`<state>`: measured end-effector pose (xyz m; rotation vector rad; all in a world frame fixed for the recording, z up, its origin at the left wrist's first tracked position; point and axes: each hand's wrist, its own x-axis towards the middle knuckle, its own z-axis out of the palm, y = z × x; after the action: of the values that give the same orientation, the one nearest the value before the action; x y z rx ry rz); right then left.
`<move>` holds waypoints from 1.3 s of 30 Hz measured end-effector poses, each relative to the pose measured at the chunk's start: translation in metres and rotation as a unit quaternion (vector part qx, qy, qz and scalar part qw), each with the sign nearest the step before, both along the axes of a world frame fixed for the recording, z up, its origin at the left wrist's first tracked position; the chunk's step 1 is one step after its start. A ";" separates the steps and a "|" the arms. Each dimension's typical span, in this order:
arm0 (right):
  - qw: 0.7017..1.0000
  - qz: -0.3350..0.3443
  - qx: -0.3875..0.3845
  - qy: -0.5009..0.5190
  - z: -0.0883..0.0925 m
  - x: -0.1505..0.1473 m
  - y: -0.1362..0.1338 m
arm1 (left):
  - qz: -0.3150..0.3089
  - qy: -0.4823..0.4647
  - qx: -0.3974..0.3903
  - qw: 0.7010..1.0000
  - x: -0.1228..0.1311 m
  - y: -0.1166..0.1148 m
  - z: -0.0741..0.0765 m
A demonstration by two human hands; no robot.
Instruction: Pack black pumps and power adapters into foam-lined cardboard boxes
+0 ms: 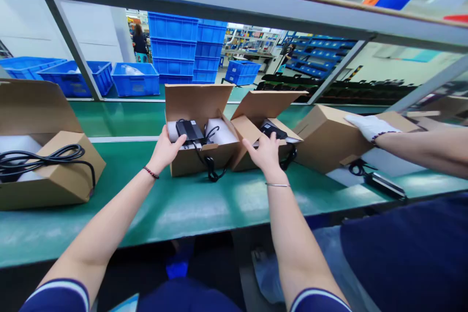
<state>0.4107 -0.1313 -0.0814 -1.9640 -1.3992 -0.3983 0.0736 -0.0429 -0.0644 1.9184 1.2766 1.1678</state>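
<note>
My left hand [167, 148] is at the left wall of an open cardboard box [195, 165], its thumb over the front corner and its fingers along the side. In that box a black power adapter [189, 131] rests on white packing, and its bundled black cable [211, 168] hangs over the front. My right hand [266, 151] is spread at the front of a second open cardboard box [244, 156], thumb toward the first box and fingers by another black adapter [272, 130]. A second cable bundle [288, 156] hangs beside that hand. The undersides of my fingers are partly hidden.
On the left stands another open box [78, 170] with a coiled black cable [69, 153]. To the right, a co-worker's gloved hand [369, 126] touches a tilted box [329, 141]; an adapter [385, 185] lies below it. Blue crates [173, 46] stand behind the green bench [146, 224].
</note>
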 end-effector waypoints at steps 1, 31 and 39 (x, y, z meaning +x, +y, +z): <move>1.000 0.001 -0.008 -0.013 -0.003 0.000 0.007 | 0.017 0.022 -0.008 1.000 0.006 0.006 0.004; 0.962 0.240 0.060 -0.112 -0.018 -0.237 -0.088 | 0.196 0.254 0.455 0.831 -0.135 -0.103 0.019; 0.923 0.287 0.075 -0.246 -0.029 -0.213 -0.084 | 0.419 0.147 0.619 0.648 -0.160 -0.086 0.032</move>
<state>0.1972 -0.2155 -0.1109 -1.2824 -2.1037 -0.7201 -0.0868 -0.1285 -0.0323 2.4537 1.8649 2.8890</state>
